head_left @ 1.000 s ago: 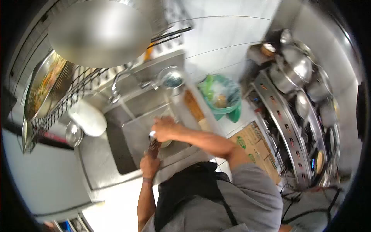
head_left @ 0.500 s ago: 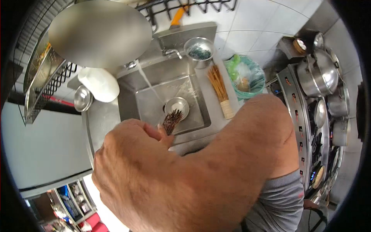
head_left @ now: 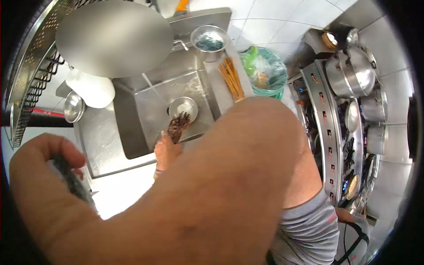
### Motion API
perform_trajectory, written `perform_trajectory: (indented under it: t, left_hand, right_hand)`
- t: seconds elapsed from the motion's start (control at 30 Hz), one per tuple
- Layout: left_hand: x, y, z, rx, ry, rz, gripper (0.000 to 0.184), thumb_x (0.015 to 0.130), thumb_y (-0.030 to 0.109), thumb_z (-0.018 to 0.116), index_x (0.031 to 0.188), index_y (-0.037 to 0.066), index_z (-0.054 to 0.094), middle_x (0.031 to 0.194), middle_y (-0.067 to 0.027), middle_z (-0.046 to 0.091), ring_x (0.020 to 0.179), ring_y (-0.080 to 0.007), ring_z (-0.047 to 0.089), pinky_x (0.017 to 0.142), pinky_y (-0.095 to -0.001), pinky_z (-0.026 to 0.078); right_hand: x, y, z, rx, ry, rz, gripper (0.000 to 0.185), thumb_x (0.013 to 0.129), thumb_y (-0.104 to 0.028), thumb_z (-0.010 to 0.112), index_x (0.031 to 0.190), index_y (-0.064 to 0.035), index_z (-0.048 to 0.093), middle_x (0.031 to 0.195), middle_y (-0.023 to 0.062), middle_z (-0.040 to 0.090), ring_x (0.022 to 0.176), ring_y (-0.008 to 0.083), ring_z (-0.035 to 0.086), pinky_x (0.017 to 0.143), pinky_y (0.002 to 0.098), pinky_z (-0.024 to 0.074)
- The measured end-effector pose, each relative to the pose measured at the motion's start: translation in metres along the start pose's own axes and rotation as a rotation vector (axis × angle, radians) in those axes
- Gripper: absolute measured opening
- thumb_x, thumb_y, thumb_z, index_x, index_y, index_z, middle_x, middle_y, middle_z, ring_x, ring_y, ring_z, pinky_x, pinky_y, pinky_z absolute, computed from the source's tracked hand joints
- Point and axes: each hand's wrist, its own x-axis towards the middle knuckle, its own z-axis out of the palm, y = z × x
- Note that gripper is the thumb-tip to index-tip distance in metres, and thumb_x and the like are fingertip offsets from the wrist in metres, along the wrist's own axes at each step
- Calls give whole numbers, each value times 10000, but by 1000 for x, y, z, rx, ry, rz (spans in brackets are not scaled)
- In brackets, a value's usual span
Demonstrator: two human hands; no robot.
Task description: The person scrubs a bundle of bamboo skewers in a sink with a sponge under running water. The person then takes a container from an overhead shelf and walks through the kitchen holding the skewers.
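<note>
Low in the sink [head_left: 145, 117], my left hand [head_left: 166, 151] is closed around a dark bristly bundle [head_left: 177, 127]. The bundle's bristles reach the rim of a small metal bowl [head_left: 184, 106] with pale contents. My right forearm crosses close in front of the camera. At the far left, my right hand [head_left: 48, 165] has curled fingers around a dark grey-green object [head_left: 73, 183], blurred and partly hidden. A thin stream of water falls into the sink from behind the blurred oval.
On the sink's right ledge are a metal pot [head_left: 210, 43] with a green scourer-like mass and a bundle of light sticks [head_left: 231, 79]. A green-lined bin [head_left: 276, 77] stands beyond. The stove [head_left: 324, 119] holds pots at right. A white jug [head_left: 92, 88] and metal bowl [head_left: 74, 107] sit left.
My right hand has moved from the sink across to the far left, and its forearm now covers much of the view. My left hand stays at the sink with the bundle.
</note>
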Motion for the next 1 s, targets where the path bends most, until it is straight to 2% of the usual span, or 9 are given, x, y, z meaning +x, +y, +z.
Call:
perform_trajectory:
  t: [0.3,0.43,0.5,0.57,0.67,0.73,0.8,0.83,1.0]
  left_hand:
    - [8,-10,17,-19,72,116,523,772,349,799,1143,7,657,872,-221,714,846,-453,699,728,-515,574]
    - [4,-31,42,13,287,386,517,775,351,799,1139,11,661,873,-218,715,847,-452,699,727,-515,573]
    - [11,-24,37,24,274,306,514,776,352,799,1138,14,663,874,-216,716,847,-451,699,727,-514,573]
    - [16,-2,11,-44,129,-24,413,796,357,777,1036,28,706,865,-207,719,815,-433,706,721,-519,571]
    - [22,-3,6,12,-52,-129,384,793,334,756,985,8,691,855,-247,710,797,-439,706,730,-517,574]
    - [21,22,-17,-48,11,-212,418,755,282,746,1033,-3,621,859,-263,706,830,-463,699,737,-548,565]
    - [21,29,-19,-92,65,-255,436,747,259,729,1068,1,583,843,-265,703,826,-475,694,727,-566,560]
    - [21,28,-21,-98,55,-273,468,750,263,727,1099,2,556,858,-268,703,828,-477,693,732,-567,560]
    - [27,17,-22,-50,87,-245,472,750,268,723,1103,9,547,867,-266,704,833,-470,696,744,-564,565]
  right_hand:
    - [13,20,37,69,-35,27,237,683,-226,771,866,-78,744,821,93,647,763,258,632,670,474,502]
    - [-19,68,125,396,16,344,194,738,-238,759,853,-82,750,925,124,651,830,297,654,730,494,513]
    - [-56,73,191,409,35,565,269,835,-277,730,1048,-114,740,1098,153,618,945,332,665,793,481,528]
    - [-90,59,249,444,108,700,321,864,-306,729,1148,-156,724,1136,157,615,1000,373,663,849,481,542]
    - [-124,39,299,546,217,787,326,885,-314,726,1181,-177,722,1182,144,621,1021,393,663,886,479,547]
    - [-137,51,308,500,108,918,310,893,-300,722,1183,-189,725,1189,134,634,1003,380,674,875,477,553]
    - [-167,78,362,342,291,1006,232,909,-288,709,1124,-205,740,1086,124,649,946,355,683,829,461,562]
    - [-176,92,354,286,152,1085,246,922,-298,690,1141,-197,733,1097,131,640,964,343,680,821,467,561]
    - [-143,95,291,310,282,1061,293,923,-322,685,1186,-196,714,1102,125,618,968,332,670,801,478,557]
